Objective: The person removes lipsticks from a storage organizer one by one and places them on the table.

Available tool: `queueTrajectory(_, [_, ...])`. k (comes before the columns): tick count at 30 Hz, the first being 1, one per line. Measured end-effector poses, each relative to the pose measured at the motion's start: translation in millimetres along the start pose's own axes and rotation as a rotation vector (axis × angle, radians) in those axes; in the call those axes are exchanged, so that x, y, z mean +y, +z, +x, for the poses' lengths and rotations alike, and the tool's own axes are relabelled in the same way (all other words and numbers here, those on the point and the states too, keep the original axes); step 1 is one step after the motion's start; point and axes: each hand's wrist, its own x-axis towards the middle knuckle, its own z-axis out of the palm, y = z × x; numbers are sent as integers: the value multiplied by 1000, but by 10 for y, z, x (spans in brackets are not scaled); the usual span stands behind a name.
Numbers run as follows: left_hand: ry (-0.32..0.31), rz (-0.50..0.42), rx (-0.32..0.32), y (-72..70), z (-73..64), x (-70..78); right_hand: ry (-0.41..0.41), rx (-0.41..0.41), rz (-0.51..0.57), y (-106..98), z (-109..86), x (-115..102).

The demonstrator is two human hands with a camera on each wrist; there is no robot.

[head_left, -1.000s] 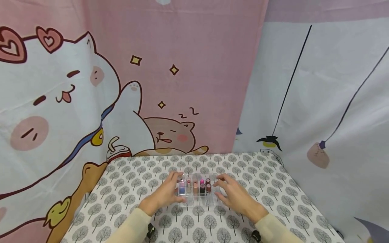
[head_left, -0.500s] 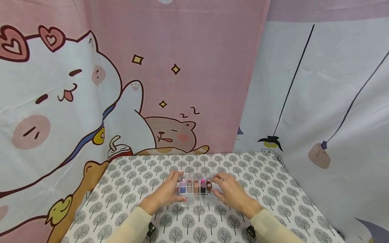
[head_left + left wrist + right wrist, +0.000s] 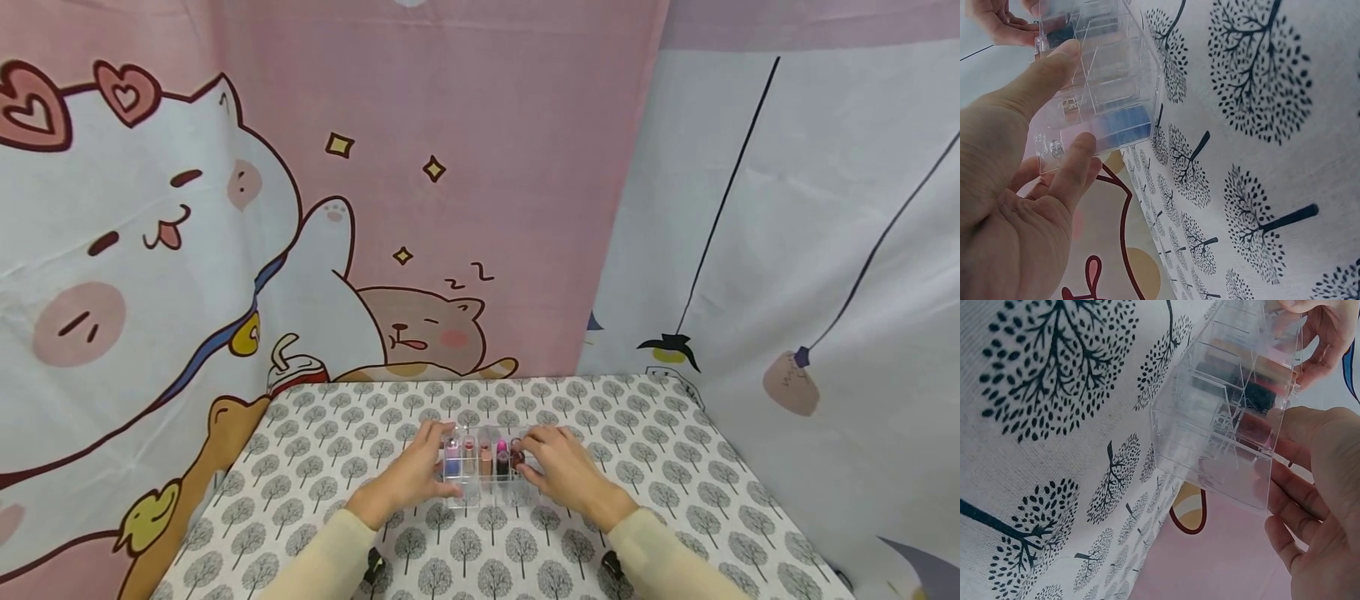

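A clear plastic lipstick organizer (image 3: 471, 493) stands on the patterned tablecloth, with several lipsticks upright in one row of its compartments. My left hand (image 3: 412, 471) grips its left end, thumb at the near side and fingers at the far side. In the left wrist view, the fingertips lie beside a pink and blue lipstick (image 3: 1124, 127). At the right end of the row, my right hand (image 3: 566, 471) has its thumb and curled fingers around the top of a dark red lipstick (image 3: 1255, 429). The fingers partly cover this lipstick. Beside it is a black lipstick with a bright pink top (image 3: 502, 460).
The tablecloth (image 3: 337, 425) has a grey tree print and reaches back to hanging cartoon-print cloths (image 3: 517, 208). In the right wrist view, bare compartments (image 3: 1175, 434) show in the organizer's near row.
My right hand has moved left from beside the organizer to the dark red lipstick, now partly covering it. My left hand keeps its grip on the organizer.
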Motion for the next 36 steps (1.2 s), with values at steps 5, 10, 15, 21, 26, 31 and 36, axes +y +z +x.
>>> queueTrajectory(5, [2,7,1,-5,4,3,-10,25,-14,27,13,12])
queueTrajectory(10, [3,-1,-4,-6,5,11,-4,25,-10,56,6,30])
queueTrajectory(15, [4,-4,-3,-5,4,27,10,16,31,101,1,70])
queueTrajectory(21, [4,-25,-5,1,-2,27,47,-5,131,133,-2,115])
queueTrajectory(26, [4,-29,-5,9,0,15,75,-24,182,147,-9,143])
queueTrajectory(31, [-4,-32,-3,1,-8,29,71,-8,201,150,-8,153])
queueTrajectory(36, [-3,-52,2,-13,-12,46,73,-4,231,141,-1,144])
